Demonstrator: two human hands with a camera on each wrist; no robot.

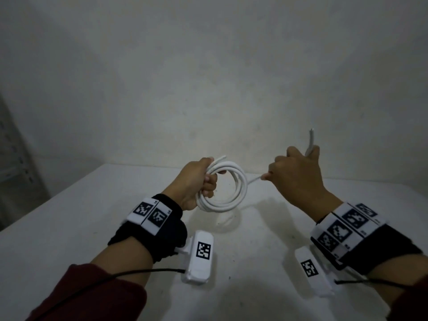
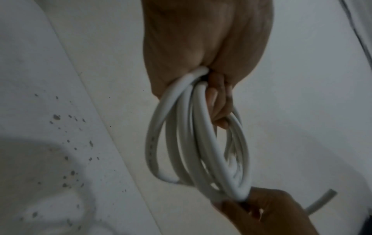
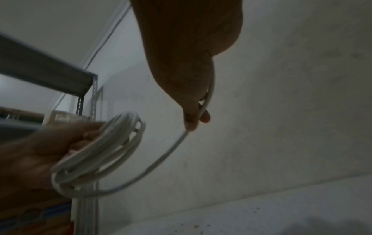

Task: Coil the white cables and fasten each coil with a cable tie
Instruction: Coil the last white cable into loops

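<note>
A white cable is wound into a coil of several loops, held up above the white table. My left hand grips the coil on its left side, fingers curled through the loops. My right hand grips the cable's loose tail, which runs out of the coil to the right and sticks up past the thumb. In the right wrist view the tail curves from the coil up into my right hand. No cable tie is in view.
A plain pale wall stands right behind the table's far edge. A grey metal shelving rack with boxes is off to the left. Dark specks mark the tabletop.
</note>
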